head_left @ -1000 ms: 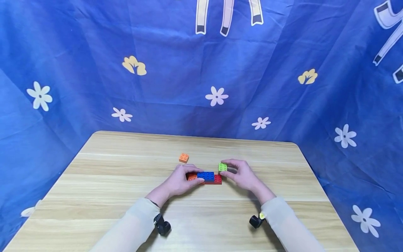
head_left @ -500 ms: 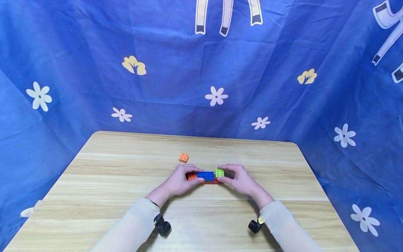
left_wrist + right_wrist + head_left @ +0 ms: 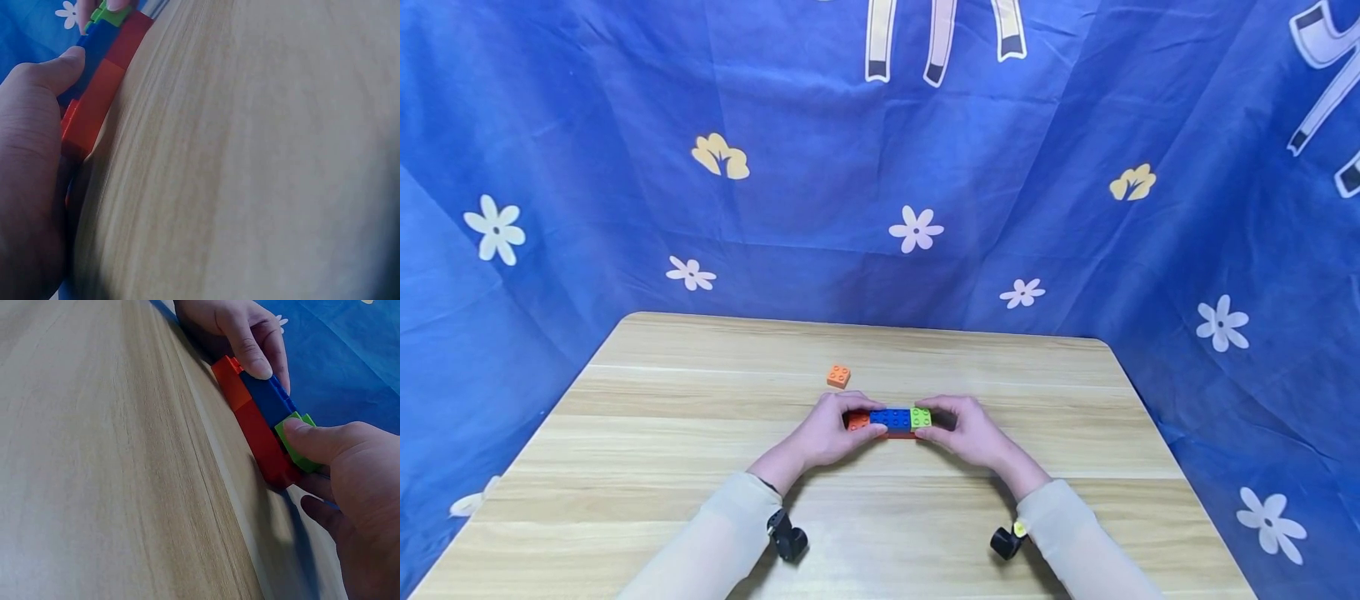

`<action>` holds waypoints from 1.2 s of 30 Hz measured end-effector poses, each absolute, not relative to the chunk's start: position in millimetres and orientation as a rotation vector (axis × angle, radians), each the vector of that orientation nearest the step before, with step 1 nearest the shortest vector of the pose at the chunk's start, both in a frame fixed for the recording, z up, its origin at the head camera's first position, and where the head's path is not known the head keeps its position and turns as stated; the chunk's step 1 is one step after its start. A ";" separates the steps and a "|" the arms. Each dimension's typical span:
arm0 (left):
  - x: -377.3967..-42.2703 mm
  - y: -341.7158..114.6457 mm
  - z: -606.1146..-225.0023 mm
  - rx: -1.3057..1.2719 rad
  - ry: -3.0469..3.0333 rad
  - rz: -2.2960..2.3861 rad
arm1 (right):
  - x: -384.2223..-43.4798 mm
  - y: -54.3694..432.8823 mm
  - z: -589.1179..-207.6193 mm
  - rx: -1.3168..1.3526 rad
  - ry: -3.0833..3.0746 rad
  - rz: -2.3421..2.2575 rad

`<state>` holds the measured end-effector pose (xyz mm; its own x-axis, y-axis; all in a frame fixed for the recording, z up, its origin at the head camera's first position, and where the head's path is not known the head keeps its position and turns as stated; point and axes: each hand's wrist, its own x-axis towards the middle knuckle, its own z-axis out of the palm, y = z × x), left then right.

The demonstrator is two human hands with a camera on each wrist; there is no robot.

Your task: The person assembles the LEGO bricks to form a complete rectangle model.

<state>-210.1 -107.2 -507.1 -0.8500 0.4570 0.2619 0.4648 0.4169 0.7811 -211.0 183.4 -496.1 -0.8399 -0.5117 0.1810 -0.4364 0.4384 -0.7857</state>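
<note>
Just below the head view's centre, the left hand (image 3: 826,429) pinches the blue brick (image 3: 895,419) between curved thumb and fingers; the right hand (image 3: 973,431) likewise pinches the green brick (image 3: 921,417), over the red brick (image 3: 264,442). A loose orange brick (image 3: 838,377) lies slightly higher, leftward.

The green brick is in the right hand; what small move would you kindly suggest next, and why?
Probably press the green brick down with the right hand: it looks askew over the red brick, and the left hand grips the blue brick.
</note>
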 end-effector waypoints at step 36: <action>-209.2 -107.2 -506.8 -0.862 -2.639 -1.422 | -216.1 178.3 -502.7 -0.944 2.706 -1.332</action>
<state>-209.2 -107.2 -506.8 -0.8470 0.4575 0.2709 0.4779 0.4317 0.7650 -216.1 178.3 -502.7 -0.8216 -0.5033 0.2677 -0.5191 0.4664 -0.7162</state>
